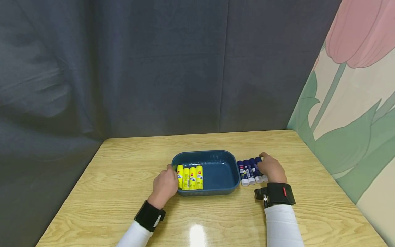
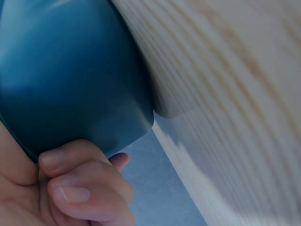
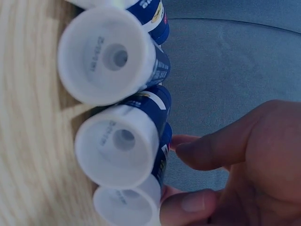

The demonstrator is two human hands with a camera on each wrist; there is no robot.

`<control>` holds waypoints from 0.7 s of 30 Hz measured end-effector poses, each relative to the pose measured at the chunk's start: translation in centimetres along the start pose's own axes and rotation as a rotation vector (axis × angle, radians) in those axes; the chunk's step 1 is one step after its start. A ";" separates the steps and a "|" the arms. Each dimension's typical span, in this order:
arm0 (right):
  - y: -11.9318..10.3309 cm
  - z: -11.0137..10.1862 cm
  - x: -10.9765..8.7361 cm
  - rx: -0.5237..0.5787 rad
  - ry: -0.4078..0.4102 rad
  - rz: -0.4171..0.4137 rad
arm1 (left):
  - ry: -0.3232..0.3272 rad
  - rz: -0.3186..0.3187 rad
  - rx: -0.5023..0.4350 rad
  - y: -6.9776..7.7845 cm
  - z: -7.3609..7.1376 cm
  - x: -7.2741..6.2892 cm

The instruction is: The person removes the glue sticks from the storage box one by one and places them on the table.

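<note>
A dark blue rectangular tray [image 1: 216,192] with rounded corners stands on the table. Several yellow glue sticks [image 1: 192,178] lie side by side in its left half. My left hand [image 1: 166,181] holds the tray's left end, its fingers [image 2: 89,183] curled against the wall in the left wrist view. Just right of the tray lies a row of dark blue glue sticks [image 1: 248,169], their white ends [image 3: 106,56] towards me. My right hand [image 1: 272,168] is at the row's right end, fingertips [image 3: 188,207] touching the outermost stick and partly covering it.
The wooden table [image 1: 123,209] extends around the tray on all sides. A dark grey curtain [image 1: 172,85] hangs behind its back edge. On the right is a wall panel [image 1: 348,120] painted with a pink tulip and green leaves.
</note>
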State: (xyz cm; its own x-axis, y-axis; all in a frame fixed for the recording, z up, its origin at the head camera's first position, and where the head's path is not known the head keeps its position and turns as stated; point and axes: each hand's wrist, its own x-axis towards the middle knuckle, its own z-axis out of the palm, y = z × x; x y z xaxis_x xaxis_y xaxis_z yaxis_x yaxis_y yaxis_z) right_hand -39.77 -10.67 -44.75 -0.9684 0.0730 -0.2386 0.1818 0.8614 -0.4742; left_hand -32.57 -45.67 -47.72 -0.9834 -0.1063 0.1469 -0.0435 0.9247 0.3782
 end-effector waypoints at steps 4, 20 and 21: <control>0.1 0.0 0.1 0.001 0.001 0.003 | -0.001 0.000 -0.003 0.0 0.0 0.0; 0.0 -0.2 0.1 -0.005 0.004 0.029 | -0.010 -0.002 -0.002 0.0 0.0 0.0; 0.0 -0.2 0.1 -0.005 0.004 0.031 | -0.009 -0.002 -0.001 0.0 0.0 0.0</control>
State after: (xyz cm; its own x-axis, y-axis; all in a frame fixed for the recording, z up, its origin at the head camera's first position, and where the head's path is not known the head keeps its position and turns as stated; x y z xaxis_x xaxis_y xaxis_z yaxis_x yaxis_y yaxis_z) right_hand -39.93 -10.54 -44.62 -0.9630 0.1022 -0.2495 0.2111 0.8614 -0.4620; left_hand -32.60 -45.70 -47.72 -0.9849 -0.1049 0.1374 -0.0455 0.9242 0.3792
